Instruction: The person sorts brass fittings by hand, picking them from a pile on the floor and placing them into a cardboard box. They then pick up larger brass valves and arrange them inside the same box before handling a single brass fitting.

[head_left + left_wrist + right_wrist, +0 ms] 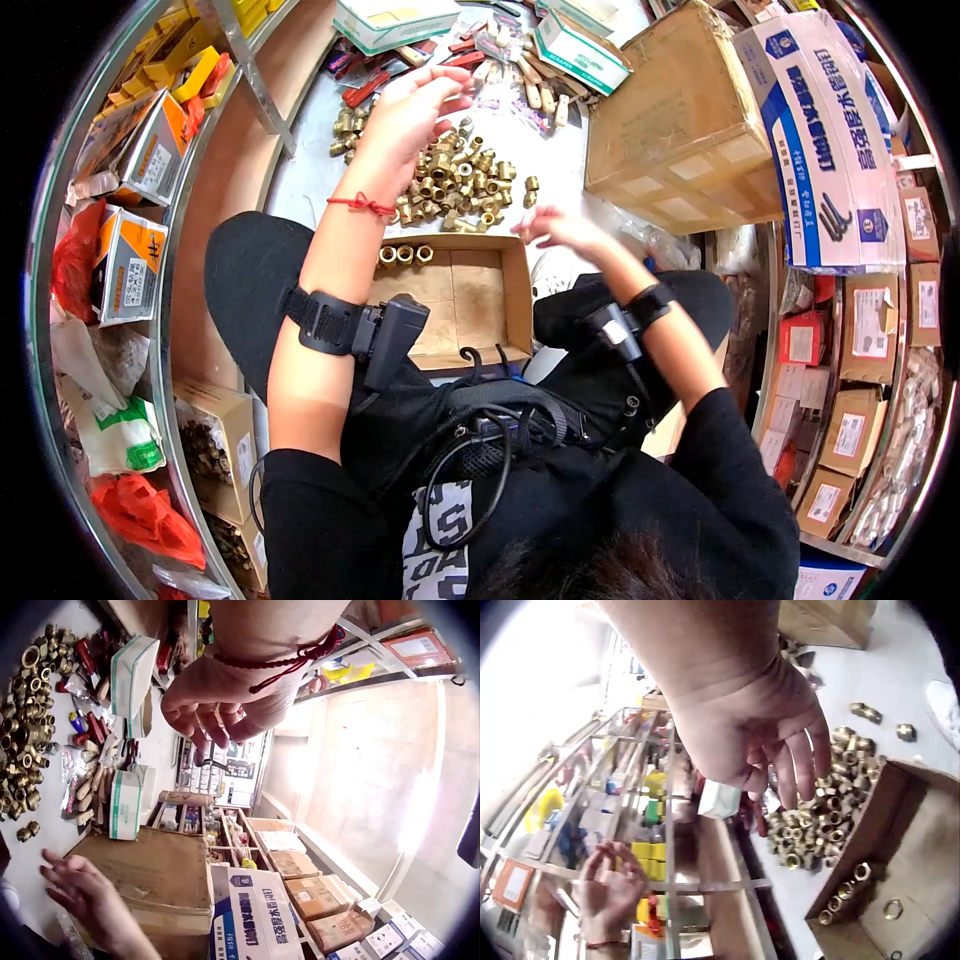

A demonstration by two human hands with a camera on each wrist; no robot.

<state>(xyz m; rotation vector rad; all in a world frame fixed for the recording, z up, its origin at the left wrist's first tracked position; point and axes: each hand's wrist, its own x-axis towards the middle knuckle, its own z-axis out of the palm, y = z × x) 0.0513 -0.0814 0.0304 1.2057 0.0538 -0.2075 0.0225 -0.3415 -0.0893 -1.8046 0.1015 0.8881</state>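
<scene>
My left hand (405, 115), with a red string bracelet at its wrist, is raised over the far left side of a pile of brass pipe fittings (465, 180). Its fingers bend loosely, and nothing shows in them in the left wrist view. The right hand (565, 232) hovers near the pile's right side, by the corner of a shallow cardboard box (518, 300). In the right wrist view its fingers (802, 761) hang relaxed with nothing held. Several brass fittings (845, 889) stand in a row along one wall inside the box. A few loose fittings (531, 190) lie right of the pile.
Wooden-handled tools (535, 85) and green-white boxes (582, 55) lie beyond the pile. A large carton (680, 130) stands at right, beside a blue-white carton (815, 150). Stocked shelves line both sides. The person's legs (255, 290) flank the box.
</scene>
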